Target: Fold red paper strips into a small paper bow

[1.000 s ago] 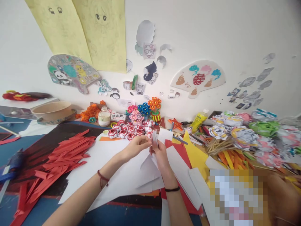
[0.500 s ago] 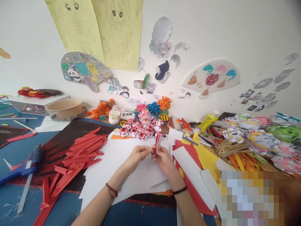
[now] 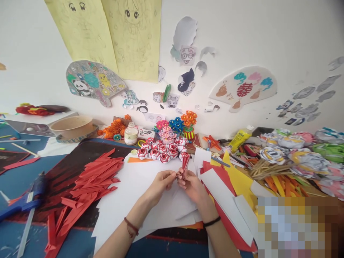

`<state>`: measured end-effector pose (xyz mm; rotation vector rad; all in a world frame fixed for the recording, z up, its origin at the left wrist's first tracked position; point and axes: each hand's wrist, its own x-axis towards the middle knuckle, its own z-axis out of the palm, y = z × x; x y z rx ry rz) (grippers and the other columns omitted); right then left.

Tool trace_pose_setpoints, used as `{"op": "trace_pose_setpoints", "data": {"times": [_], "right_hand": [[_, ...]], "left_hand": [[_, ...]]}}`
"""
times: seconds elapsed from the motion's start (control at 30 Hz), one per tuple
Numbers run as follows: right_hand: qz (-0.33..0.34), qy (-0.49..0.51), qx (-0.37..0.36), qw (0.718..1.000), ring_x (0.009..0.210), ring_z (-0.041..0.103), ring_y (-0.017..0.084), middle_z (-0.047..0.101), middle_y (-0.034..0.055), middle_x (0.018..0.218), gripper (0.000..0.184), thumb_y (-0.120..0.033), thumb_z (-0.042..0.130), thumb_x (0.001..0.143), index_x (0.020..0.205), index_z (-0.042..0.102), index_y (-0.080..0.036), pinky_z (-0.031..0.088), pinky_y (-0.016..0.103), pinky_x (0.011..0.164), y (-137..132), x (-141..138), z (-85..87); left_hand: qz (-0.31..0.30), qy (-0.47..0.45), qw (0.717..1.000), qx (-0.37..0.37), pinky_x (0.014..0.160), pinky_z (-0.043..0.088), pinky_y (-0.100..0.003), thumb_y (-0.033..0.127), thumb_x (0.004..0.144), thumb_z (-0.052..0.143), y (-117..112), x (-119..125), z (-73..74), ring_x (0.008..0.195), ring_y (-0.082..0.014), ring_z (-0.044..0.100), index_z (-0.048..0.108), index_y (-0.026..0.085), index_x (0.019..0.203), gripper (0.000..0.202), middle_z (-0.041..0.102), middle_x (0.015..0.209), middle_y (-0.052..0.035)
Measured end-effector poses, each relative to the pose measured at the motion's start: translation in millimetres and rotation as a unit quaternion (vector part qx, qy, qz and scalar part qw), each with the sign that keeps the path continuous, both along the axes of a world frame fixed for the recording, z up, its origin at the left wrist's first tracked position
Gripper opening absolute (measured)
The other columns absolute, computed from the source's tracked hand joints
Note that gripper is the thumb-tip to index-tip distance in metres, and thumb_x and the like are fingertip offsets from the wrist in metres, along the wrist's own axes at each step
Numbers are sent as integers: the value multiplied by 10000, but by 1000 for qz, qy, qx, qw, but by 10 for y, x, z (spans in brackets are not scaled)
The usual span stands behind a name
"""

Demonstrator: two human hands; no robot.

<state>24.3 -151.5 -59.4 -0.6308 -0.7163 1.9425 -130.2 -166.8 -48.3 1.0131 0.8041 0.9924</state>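
In my right hand (image 3: 192,184) is a red-and-white folded paper piece (image 3: 185,165), held upright with its narrow end down and its striped top fanning out. My left hand (image 3: 163,181) pinches at the lower end of that same piece, where fingertips hide the detail. Both hands hover over a stack of white paper sheets (image 3: 142,200). Just beyond them sit several red-and-white paper flowers (image 3: 165,152) in a cluster.
Folded red paper strips (image 3: 94,175) are heaped to the left, beside a blue glue gun (image 3: 33,195). A glass jar (image 3: 130,133) and a yellow bottle (image 3: 242,138) stand near the wall. Paper flowers on sticks (image 3: 271,154) lie at right, past red sheets (image 3: 219,175).
The view has shifted slightly. Both hands stay together at the folded paper piece, whose striped top now shows more upright and fanned out. My right fingers have shifted a little on it.
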Motion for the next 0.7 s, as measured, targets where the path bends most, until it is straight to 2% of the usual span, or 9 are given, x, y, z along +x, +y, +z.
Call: {"op": "trace_pose_setpoints", "data": {"times": [0.1,0.3,0.43,0.53,0.7], "right_hand": [[-1,16,-3,1000,493,341,74,457,-12,667,129,-210,709,706,729,594,-156,263,205,446,15,-12,13],[4,19,10,1000,486,313,85,373,-36,632,118,-210,665,745,731,554,-173,274,206,431,24,-34,91],[19,27,10,999,485,299,80,348,-44,622,147,-233,674,760,743,540,-175,268,191,437,47,-56,99],[20,32,1,999,488,294,79,341,-42,622,136,-214,671,756,739,543,-171,264,183,436,66,-58,76],[25,31,-14,999,482,274,81,336,-42,621,100,-204,645,776,743,559,-164,267,184,423,73,17,30]], "left_hand": [[10,-52,998,-16,534,223,-233,487,800,630,-41,65,11,551,-76,284,639,117,841,372,438,630,31],[52,-178,981,-55,546,268,-226,425,767,690,-58,91,64,564,-70,295,585,130,739,313,381,653,38],[77,-230,968,-70,538,291,-221,336,770,692,-41,-14,129,586,-60,317,629,131,823,220,488,833,-8],[57,-236,967,-70,527,280,-229,308,797,656,-55,-44,143,573,-56,313,651,123,841,190,526,917,-34],[11,-224,973,-51,540,265,-248,324,823,620,-107,-3,135,550,-55,326,644,112,834,214,544,872,-48]]}}
